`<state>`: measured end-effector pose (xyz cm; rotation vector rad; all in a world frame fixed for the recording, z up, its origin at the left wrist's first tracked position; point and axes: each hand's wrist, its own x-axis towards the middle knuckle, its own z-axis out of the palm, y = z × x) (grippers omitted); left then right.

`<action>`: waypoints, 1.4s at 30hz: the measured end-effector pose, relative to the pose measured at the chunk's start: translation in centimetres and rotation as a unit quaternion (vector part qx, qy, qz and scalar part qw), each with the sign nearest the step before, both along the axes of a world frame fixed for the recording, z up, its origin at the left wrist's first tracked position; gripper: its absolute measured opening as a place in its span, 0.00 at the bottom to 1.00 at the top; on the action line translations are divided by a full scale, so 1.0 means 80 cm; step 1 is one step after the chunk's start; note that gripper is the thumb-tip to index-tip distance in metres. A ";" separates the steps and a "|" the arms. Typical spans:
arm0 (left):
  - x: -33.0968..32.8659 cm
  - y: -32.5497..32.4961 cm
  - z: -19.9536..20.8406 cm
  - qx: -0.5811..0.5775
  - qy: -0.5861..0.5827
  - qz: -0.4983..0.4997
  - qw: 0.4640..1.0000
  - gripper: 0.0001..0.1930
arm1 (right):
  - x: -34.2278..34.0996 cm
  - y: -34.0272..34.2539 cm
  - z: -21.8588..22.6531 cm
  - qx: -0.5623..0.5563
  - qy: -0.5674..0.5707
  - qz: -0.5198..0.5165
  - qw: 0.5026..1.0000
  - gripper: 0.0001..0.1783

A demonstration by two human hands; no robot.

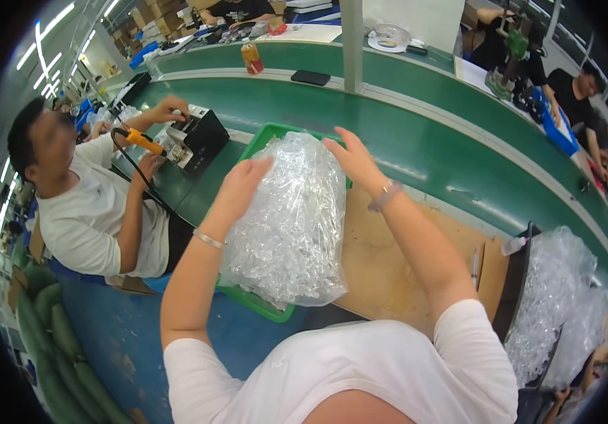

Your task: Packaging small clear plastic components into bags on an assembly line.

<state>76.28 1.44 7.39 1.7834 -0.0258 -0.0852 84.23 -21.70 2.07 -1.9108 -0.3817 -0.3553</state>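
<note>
A large clear plastic bag (293, 219), full of small shiny transparent pieces whose kind I cannot make out, lies across a green plastic tray (276, 312). At the bag's upper left side is my left hand (242, 185), fingers stretched out and not visibly gripping the plastic. My right hand (355, 161) is by the upper right corner, its thumb and fingers apart and nothing held. Whether either hand touches the bag is hard to tell.
To the left a co-worker sits with an orange-handled tool (143, 141) at a black box (205, 141). A brown board (389, 261) lies on the bench at right, near a black bin with more clear bags (551, 304). A phone (310, 77) and bottle (252, 59) stand farther back.
</note>
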 end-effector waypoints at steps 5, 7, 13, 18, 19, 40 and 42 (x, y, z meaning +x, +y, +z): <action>-0.018 -0.064 0.016 0.407 -0.302 0.115 0.855 0.29 | 0.005 0.024 0.040 -0.008 0.208 0.126 0.970 0.21; -0.020 -0.045 0.028 0.252 -0.129 0.000 0.959 0.27 | 0.002 0.033 0.032 0.043 0.196 0.108 0.974 0.15; -0.056 -0.005 0.008 0.296 -0.220 -0.016 0.929 0.19 | -0.033 0.102 0.033 0.066 -0.157 -0.049 0.984 0.05; -0.009 0.018 -0.014 0.295 -0.182 0.019 0.938 0.21 | -0.024 0.132 0.032 0.107 -0.173 -0.051 0.978 0.04; -0.019 0.038 -0.017 0.270 -0.156 0.043 0.949 0.22 | -0.051 0.125 0.047 0.026 -0.252 0.005 0.967 0.04; -0.050 -0.068 0.015 0.352 -0.277 -0.113 0.887 0.23 | 0.128 0.095 -0.015 -0.478 0.058 0.121 0.868 0.19; -0.054 -0.036 0.014 0.483 -0.331 -0.138 0.799 0.20 | 0.115 0.125 -0.014 -0.452 0.087 0.125 0.879 0.18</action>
